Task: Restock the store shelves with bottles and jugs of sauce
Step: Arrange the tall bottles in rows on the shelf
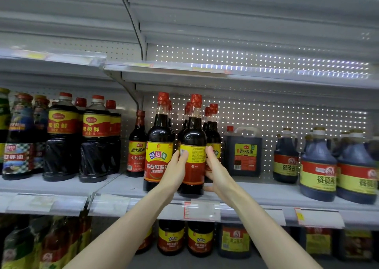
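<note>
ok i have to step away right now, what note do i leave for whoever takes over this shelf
Left hand: grips the sauce bottle on its left side, thumb on the label.
Right hand: holds the same bottle's right side.
Where: the bottle appears to stand near the front of the middle shelf, beside a matching bottle, with its barcode side facing out.
Done: bottles in rows, jugs to the right.
Left: probably turn the label forward, let go, then carry on restocking.
</note>
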`<state>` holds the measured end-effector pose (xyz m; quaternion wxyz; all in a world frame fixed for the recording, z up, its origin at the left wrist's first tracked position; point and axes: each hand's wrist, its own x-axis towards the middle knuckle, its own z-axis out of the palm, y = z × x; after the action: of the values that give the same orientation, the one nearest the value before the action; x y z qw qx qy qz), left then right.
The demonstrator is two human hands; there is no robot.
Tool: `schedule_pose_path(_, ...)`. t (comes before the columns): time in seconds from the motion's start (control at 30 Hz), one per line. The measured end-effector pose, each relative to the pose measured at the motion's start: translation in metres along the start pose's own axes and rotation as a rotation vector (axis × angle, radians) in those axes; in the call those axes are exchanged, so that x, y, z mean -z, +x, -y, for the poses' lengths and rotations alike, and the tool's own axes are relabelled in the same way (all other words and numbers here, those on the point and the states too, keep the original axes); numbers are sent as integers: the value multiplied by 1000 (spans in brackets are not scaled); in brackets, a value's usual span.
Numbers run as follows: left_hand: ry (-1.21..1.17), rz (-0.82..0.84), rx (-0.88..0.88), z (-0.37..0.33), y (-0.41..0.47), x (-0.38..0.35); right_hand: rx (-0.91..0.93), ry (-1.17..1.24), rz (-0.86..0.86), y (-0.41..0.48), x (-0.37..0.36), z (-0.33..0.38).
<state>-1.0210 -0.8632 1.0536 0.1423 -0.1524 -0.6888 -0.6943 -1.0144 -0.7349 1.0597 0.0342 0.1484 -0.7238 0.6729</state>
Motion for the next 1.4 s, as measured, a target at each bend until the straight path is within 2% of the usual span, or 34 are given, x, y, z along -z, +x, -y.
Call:
schedule_pose_path(0.37, 45, 45, -50, -4, -20, -1, 16, 1, 30, 3, -13, 1)
schedule_pose_path(0.53, 58, 55, -10, 1, -19, 10, -22, 51, 72, -4, -17, 9)
schedule_pose_path(0.7, 41, 54, -35, 1, -19, 9, 27, 41, 2, -11, -20, 5)
schedule_pose_path(0.9, 156, 45, -15, 6, -19, 2, -9, 39, -17, -10, -11, 8)
schedule_pose_path(1.03, 151, -16, 20, 6, -13, 8, -13, 29, -13, -13, -9, 6)
schedule_pose_path(1.27, 24, 21, 48, 8, 3, 3, 40, 40, -19, -17, -18, -1)
schedule_pose_path(1.4, 36, 34, 14, 7, -4, 4, 65, 37, -1, -9, -15, -5)
